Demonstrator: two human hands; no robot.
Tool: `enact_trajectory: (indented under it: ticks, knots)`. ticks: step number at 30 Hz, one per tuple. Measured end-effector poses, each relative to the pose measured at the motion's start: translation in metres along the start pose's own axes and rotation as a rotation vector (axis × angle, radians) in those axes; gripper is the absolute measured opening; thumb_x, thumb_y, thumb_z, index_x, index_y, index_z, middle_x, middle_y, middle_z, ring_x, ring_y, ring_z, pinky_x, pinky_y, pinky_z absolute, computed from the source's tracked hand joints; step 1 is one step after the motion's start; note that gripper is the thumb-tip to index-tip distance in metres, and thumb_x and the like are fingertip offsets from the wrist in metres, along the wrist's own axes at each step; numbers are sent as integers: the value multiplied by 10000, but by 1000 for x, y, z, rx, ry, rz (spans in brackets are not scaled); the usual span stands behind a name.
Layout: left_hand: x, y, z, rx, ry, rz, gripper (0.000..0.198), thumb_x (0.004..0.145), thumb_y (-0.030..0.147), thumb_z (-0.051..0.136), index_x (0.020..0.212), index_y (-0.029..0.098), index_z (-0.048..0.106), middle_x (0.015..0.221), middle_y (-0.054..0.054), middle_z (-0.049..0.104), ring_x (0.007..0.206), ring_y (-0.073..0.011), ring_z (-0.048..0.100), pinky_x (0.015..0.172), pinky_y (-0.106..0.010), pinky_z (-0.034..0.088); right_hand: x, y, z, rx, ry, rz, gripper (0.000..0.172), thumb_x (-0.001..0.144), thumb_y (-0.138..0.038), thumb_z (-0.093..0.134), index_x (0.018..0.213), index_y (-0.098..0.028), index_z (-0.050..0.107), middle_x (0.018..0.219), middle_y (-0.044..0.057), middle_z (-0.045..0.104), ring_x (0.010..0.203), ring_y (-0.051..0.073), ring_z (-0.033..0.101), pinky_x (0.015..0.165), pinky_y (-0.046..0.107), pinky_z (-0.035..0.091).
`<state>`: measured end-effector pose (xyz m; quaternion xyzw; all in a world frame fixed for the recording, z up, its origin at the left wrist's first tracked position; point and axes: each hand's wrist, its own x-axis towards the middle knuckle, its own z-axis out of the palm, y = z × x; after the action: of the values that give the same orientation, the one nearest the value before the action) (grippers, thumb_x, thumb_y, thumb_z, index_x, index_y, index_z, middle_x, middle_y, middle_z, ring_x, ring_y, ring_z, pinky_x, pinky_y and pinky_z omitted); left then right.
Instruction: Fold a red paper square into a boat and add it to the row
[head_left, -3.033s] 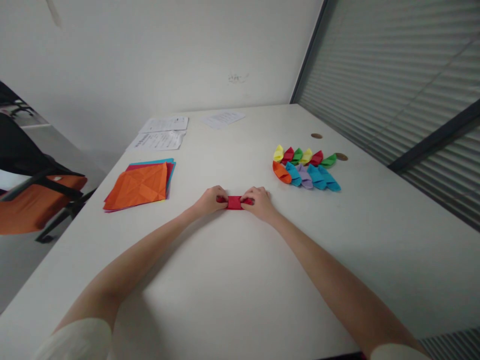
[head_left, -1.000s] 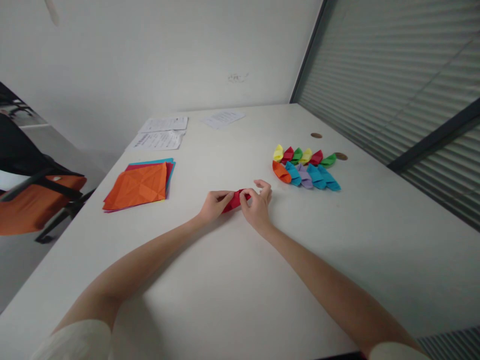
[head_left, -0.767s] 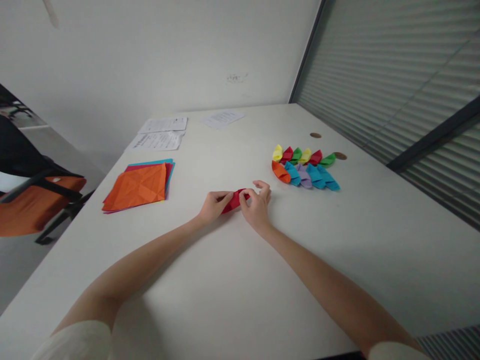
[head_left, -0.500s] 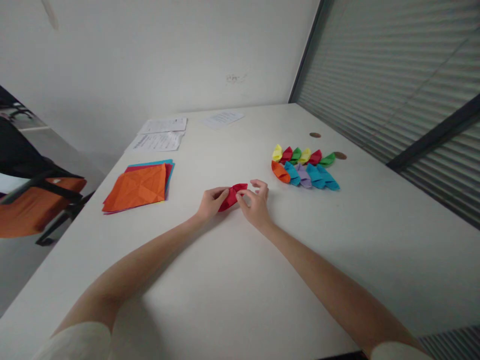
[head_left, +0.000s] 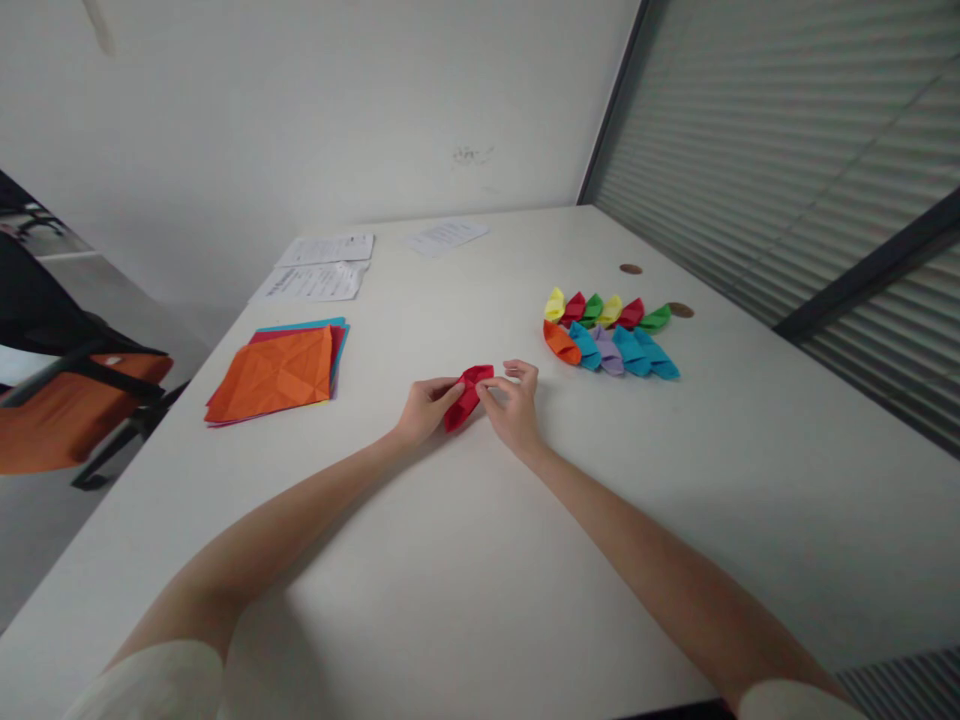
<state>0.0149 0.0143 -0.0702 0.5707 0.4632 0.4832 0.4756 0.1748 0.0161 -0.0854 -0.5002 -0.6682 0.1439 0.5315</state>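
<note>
A small folded red paper piece (head_left: 464,394) is held just above the white table (head_left: 465,600), tilted up toward the right. My left hand (head_left: 424,409) pinches its lower left end. My right hand (head_left: 511,407) pinches its upper right end with thumb and forefinger, the other fingers curled loosely. Two rows of finished folded paper pieces (head_left: 609,335) in yellow, red, green, orange, blue and purple lie to the right of my hands.
A stack of creased square papers (head_left: 276,368), orange on top, lies at the left. Printed white sheets (head_left: 321,272) rest at the far left of the table. An orange and black chair (head_left: 52,385) stands left of the table. Window blinds run along the right.
The red piece lay flat under both hands three seconds ago. It has since been lifted and turned, its right end now raised higher. My hands stayed in the same spot.
</note>
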Motion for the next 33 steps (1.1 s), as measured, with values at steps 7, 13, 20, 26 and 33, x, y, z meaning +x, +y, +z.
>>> enact_trajectory:
  ticks: [7, 13, 20, 26, 33]
  knots:
    - [-2, -1, 1, 2, -1, 20, 492, 714, 588, 721, 882, 129, 772, 831, -109, 738, 689, -180, 638, 679, -321, 517, -1, 0, 1, 68, -38, -33, 151, 862, -317, 629, 809, -220, 732, 1178, 99, 408, 1140, 246, 460, 1035, 448, 425]
    - [-4, 3, 2, 43, 7, 27, 490, 738, 601, 689, 809, 126, 779, 763, -88, 720, 640, -167, 603, 624, -313, 497, 0, -1, 1, 114, -25, 15, 145, 852, -317, 636, 775, -234, 726, 1180, 87, 411, 1125, 239, 470, 1035, 464, 429]
    - [-8, 7, 4, 27, -25, 42, 495, 747, 606, 680, 771, 122, 778, 718, -97, 708, 631, -178, 590, 624, -339, 497, -1, -4, 0, 142, -26, 1, 161, 860, -317, 615, 774, -224, 714, 1164, 92, 420, 1148, 246, 457, 1037, 467, 416]
    - [-4, 1, 4, -93, 22, -3, 436, 745, 552, 716, 790, 122, 769, 732, -101, 708, 667, -183, 621, 638, -327, 505, -1, -2, 1, 130, -6, -7, 169, 862, -340, 621, 797, -215, 714, 1161, 94, 419, 1136, 238, 468, 1028, 450, 426]
    - [-5, -2, 4, -133, -154, -76, 566, 642, 367, 838, 1122, 113, 682, 904, -120, 724, 703, -165, 649, 653, -307, 523, 1, 1, -1, 115, -21, 30, 153, 849, -324, 637, 773, -209, 702, 1133, 92, 430, 1051, 223, 511, 1004, 448, 440]
